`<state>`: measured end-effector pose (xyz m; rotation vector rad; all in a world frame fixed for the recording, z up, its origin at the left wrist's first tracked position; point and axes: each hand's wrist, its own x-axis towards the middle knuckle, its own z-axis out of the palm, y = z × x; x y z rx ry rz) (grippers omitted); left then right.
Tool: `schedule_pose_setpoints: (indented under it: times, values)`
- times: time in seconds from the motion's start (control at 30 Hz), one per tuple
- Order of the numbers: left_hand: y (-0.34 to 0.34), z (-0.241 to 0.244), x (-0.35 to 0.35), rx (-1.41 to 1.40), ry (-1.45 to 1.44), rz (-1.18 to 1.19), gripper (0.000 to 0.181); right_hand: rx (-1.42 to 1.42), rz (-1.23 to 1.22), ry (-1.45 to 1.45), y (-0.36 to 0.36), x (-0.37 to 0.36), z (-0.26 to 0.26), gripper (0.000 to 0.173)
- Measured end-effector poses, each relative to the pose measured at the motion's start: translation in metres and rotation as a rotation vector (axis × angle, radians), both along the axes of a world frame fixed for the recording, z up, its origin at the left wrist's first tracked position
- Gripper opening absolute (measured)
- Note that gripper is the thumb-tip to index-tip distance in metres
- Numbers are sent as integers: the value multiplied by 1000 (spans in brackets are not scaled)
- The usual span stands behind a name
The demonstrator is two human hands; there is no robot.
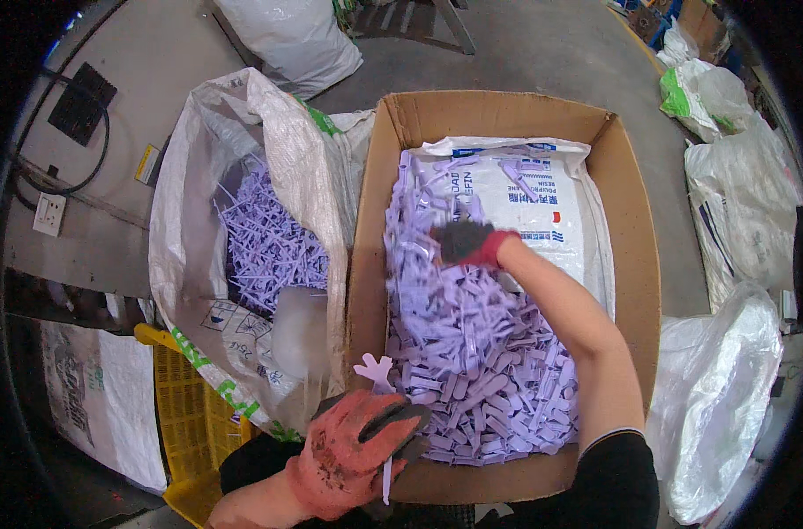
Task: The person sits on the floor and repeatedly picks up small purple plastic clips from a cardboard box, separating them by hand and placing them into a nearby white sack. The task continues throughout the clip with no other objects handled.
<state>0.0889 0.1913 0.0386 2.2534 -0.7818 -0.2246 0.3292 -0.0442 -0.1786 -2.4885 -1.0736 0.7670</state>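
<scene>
My left hand (358, 446), in a dirty red work glove with dark fingers, is closed on a lilac plastic piece (375, 370); its fork-like end sticks up above the fingers and a thin stem shows below them. A cardboard box (507, 109) holds a heap of lilac plastic pieces (487, 390) beside and on a white woven sack (560, 225). Over the heap, inside the box, is my right hand (467, 243) in a red glove with a dark palm; it is blurred, so whether it holds anything is hidden. Left of the box, an upright woven sack (289, 145) contains thin lilac plastic sprues (275, 244).
A yellow plastic crate (189, 397) stands at the lower left beside another sack (97, 390). A full white sack (295, 40) is beyond the box. Several sacks (738, 198) and clear plastic wrap (719, 397) lie at the right. A socket (49, 213) and a black cable (100, 165) are at the left.
</scene>
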Motion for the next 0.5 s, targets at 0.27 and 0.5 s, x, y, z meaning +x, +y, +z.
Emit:
schedule_pose_setpoints:
  times: [0.27, 0.5]
  values:
    - [-3, 0, -6, -48, -87, -64, 59, -140, 357, 336, 13, -124, 78, 75]
    - [-13, 2, -6, 52, -93, -100, 51, -54, -220, -248, 38, 37, 38, 54]
